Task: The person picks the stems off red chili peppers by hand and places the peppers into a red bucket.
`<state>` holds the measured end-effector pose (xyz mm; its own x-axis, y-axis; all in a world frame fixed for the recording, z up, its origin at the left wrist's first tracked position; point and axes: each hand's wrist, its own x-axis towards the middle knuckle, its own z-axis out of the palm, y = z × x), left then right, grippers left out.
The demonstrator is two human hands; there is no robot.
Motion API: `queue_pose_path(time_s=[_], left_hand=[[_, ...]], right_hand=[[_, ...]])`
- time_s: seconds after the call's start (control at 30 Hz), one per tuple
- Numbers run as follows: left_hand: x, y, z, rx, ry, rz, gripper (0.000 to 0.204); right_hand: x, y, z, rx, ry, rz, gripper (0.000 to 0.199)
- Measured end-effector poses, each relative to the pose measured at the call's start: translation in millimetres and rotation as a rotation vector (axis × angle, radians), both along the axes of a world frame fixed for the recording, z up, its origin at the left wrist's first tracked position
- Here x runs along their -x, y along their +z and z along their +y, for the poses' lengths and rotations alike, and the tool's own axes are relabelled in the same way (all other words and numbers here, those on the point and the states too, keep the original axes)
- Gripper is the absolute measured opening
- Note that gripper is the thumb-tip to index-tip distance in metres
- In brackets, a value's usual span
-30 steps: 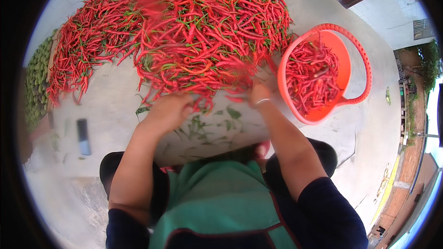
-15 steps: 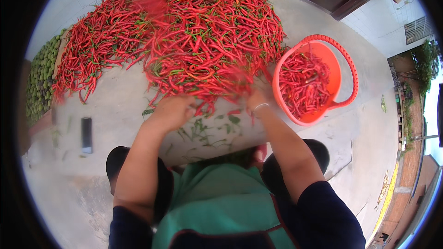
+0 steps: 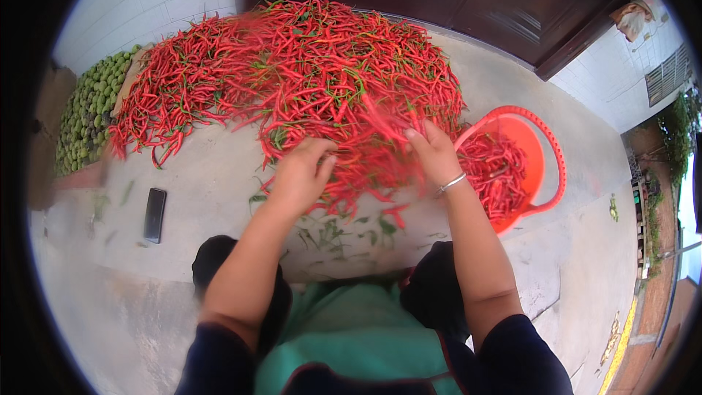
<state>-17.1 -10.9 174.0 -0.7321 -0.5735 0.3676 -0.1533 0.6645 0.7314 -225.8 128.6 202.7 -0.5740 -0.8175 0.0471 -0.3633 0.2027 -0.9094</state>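
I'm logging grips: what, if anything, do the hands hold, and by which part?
The right hand appears to pinch red chilies near one end, though blurred; whether the left hand holds any cannot be told.

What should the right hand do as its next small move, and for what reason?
Probably, the right hand should carry over the red chillies it seems to hold, though blur hides its grip, to the basket: that stands close on its right and already holds red chillies, with some room left.
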Motion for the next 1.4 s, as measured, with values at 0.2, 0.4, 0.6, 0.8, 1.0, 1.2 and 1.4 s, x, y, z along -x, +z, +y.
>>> queue_pose_path(time_s=[0.2, 0.4, 0.6, 0.8, 1.0, 1.2, 1.4], left_hand=[[-8.2, 8.6, -13.4, 0.446, 0.052, -0.046, 0.044], [2.3, -13.0, -12.4, 0.395, -0.112, -0.102, 0.027], [7.4, -4.8, -7.4, 0.27, -0.154, -0.075, 0.015], [11.8, -6.8, 0.2, -0.418, -0.069, 0.187, 0.016], [1.8, -1.1, -13.1, -0.706, -0.151, 0.302, 0.021], [4.8, -0.8, 16.8, 0.02, -0.289, -0.099, 0.016], [4.0, 8.3, 19.0, -0.148, -0.463, -0.125, 0.018]], right_hand=[[-12.1, -6.0, 6.0, -0.178, 0.287, -0.235, 0.02], [-5.4, -4.3, 12.8, -0.175, 0.325, -0.38, 0.023], [11.5, 2.7, 27.1, -0.153, 0.26, -0.549, 0.023], [-10.0, 3.3, 29.0, 0.067, 0.214, -0.743, 0.021], [-8.9, -8.7, 30.9, 0.017, 0.277, -0.552, 0.02], [-22.7, -11.7, 31.1, -0.187, 0.45, -0.165, 0.019], [-15.3, -9.9, 34.7, -0.163, 0.469, -0.292, 0.019]])
